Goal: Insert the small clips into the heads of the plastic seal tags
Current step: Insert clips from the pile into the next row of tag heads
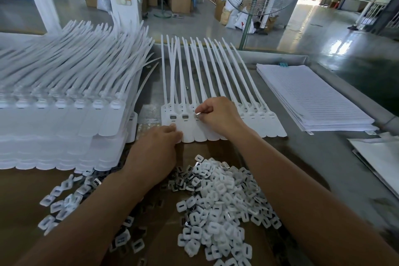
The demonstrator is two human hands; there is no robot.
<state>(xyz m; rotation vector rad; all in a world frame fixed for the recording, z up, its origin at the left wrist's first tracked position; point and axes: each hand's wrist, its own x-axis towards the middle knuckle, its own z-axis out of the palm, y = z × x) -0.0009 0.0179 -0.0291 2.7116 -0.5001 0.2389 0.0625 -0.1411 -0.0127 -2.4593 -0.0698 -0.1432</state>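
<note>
We note right hand [218,114] pinching clip [198,116] over third tag head [197,119]; left hand [157,147] flat, pinning row [274,124]; tails point away.

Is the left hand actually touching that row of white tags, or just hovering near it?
Touching. In the head view, the left hand lies with its fingertips pressed on the near left edge of the row of tags, with no gap visible.
</note>
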